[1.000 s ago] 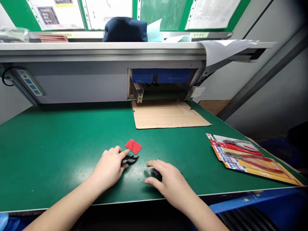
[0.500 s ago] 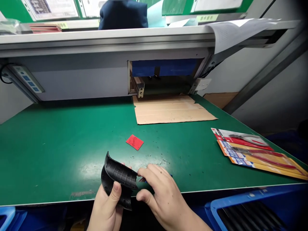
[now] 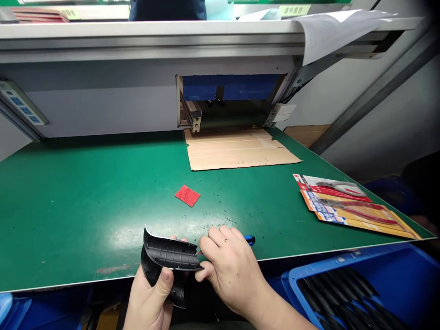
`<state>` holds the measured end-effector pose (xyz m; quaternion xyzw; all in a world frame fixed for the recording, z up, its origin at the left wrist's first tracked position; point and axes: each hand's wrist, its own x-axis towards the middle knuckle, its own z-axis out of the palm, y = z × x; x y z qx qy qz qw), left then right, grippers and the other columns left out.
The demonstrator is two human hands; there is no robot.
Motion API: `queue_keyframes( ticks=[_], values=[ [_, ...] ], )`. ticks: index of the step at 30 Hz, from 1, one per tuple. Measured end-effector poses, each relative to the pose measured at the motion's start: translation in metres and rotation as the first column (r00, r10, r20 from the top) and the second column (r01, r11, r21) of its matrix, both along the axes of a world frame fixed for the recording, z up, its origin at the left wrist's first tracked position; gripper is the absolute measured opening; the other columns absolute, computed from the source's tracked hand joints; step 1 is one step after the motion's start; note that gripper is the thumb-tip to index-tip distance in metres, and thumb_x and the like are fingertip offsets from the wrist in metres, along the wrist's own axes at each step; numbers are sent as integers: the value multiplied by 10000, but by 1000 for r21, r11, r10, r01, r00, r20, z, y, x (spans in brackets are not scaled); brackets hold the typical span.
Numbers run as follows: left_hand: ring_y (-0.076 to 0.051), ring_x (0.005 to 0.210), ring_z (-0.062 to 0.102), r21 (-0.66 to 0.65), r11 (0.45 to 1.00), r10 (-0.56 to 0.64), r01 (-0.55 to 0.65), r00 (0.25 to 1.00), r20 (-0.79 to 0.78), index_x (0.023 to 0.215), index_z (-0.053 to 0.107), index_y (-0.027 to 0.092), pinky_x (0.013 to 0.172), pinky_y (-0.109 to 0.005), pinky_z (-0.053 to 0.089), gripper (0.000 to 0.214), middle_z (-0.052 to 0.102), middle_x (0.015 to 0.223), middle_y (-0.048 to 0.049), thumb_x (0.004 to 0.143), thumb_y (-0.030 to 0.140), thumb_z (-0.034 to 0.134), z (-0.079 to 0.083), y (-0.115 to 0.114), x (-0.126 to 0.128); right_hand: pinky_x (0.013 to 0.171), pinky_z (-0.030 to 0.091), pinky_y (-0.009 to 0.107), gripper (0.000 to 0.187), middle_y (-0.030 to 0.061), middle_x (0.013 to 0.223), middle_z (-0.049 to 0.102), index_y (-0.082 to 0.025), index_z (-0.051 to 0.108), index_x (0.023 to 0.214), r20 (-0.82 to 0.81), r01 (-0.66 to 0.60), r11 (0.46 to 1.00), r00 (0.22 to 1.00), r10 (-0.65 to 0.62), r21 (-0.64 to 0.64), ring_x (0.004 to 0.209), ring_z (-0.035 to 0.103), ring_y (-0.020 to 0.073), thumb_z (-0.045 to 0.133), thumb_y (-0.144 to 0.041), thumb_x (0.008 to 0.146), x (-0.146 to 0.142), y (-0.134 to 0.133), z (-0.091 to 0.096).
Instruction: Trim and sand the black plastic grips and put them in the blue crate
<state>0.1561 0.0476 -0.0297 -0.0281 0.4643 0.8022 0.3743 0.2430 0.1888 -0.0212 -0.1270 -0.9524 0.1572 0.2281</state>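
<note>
My left hand (image 3: 151, 298) is closed around curved black plastic shell pieces (image 3: 172, 254), its thumb pressing on the near edge. The upper piece turns its gridded, ribbed inside toward me, and a second dark curved part lies below it; whether they are joined I cannot tell. My right hand (image 3: 233, 270) is wrapped round a knife with a blue handle (image 3: 250, 239), whose end sticks out beyond the knuckles. The thin blade tip touches or nearly touches the shell's right end, and most of the knife is hidden by my fingers.
A red card (image 3: 187, 195) lies on the green table (image 3: 85, 192) among small black shavings. Packaged pliers (image 3: 354, 208) are at the right. Cardboard (image 3: 237, 151) lies under the wall opening. A blue bin (image 3: 388, 263) with several black parts stands front right.
The upper shell piece has tilted, showing more of its ribbed inside. My right hand has turned slightly, revealing more of the knife's blue handle. The whole view has shifted a little.
</note>
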Motion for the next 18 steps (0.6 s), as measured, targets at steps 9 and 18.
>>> queue_keyframes(
  ticks=[9, 18],
  values=[
    [-346, 1078, 613, -59, 996, -73, 67, 991, -113, 1119, 631, 167, 950, -438, 506, 562, 662, 1154, -153, 667, 446, 813, 7, -7, -6, 595, 155, 312, 670, 19, 667, 472, -179, 466, 688, -19, -58, 998, 998, 58, 10, 605, 326, 168, 89, -661, 960, -3, 0, -11],
    [-306, 1050, 633, -26, 998, -58, 57, 995, -77, 1111, 628, 170, 903, -384, 536, 554, 666, 1156, -149, 656, 410, 836, 10, -5, -6, 564, 233, 245, 618, -35, 600, 425, -173, 402, 650, -50, -346, 795, 927, 372, -498, 560, 372, 108, 243, -686, 956, 1, 8, -2]
  ],
)
